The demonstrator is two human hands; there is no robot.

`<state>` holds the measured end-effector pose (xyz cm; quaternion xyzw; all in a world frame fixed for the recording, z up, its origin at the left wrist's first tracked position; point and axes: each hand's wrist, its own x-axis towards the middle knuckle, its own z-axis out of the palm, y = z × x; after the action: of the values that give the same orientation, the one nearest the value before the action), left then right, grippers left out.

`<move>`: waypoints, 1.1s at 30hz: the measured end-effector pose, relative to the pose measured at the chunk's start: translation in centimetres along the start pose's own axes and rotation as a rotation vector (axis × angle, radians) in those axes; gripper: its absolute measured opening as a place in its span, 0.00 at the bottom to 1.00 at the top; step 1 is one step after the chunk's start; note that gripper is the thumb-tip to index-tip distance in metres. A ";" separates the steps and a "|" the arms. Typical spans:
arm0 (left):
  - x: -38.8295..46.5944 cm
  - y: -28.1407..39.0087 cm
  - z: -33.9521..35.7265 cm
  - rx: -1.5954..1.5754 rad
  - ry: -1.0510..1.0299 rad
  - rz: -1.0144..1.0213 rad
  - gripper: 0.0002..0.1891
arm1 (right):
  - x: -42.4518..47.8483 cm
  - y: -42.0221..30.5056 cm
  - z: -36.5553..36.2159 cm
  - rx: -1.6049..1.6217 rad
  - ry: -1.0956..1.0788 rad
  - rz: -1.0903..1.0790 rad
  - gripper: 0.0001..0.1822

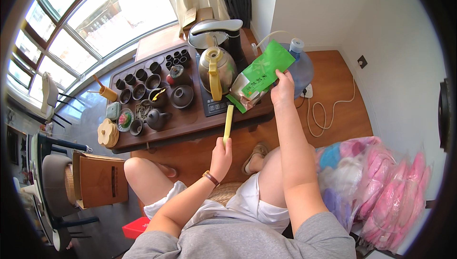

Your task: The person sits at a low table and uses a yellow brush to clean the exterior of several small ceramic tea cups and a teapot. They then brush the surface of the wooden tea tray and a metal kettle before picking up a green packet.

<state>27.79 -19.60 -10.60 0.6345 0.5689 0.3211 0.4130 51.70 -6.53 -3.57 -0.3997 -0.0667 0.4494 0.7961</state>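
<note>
My left hand (pixel 221 157) is closed around the lower end of a flat, pale yellow stick (pixel 228 124), perhaps a sealing clip, pointing up towards the tea table (pixel 167 128). My right hand (pixel 283 87) grips the edge of a green foil tea pouch (pixel 262 75) with writing and a see-through lower part. The pouch is tilted, its green lower end near the stick's tip. Beside it a steel kettle (pixel 226 67) with a yellow handle stands on a dark electric base (pixel 216 108). A dark clay teapot (pixel 156 119), a lidded bowl (pixel 182 96) and several small cups stand left of the kettle.
A large blue water bottle (pixel 303 69) stands behind my right hand, near a power strip (pixel 309 91) and white cable (pixel 323 127). Pink items in clear plastic bags (pixel 389 194) lie at right. A cardboard box (pixel 101 180), a chair (pixel 59 184) and a red box (pixel 135 227) are at left.
</note>
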 end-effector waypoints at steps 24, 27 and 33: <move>1.9 0.0 -3.3 0.279 0.087 0.181 0.11 | 0.3 -2.4 2.1 -0.113 -0.467 -0.192 0.16; 2.7 1.1 -2.8 0.378 0.125 0.243 0.11 | 0.8 -2.0 2.0 -0.188 -0.443 -0.230 0.14; 1.9 2.4 -3.3 0.362 -0.012 0.376 0.10 | 0.6 -2.8 1.9 -0.065 -0.320 -0.278 0.09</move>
<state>26.29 -17.24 -7.08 0.7948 0.4866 0.2813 0.2290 53.03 -5.80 -0.48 -0.3355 -0.2610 0.3906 0.8165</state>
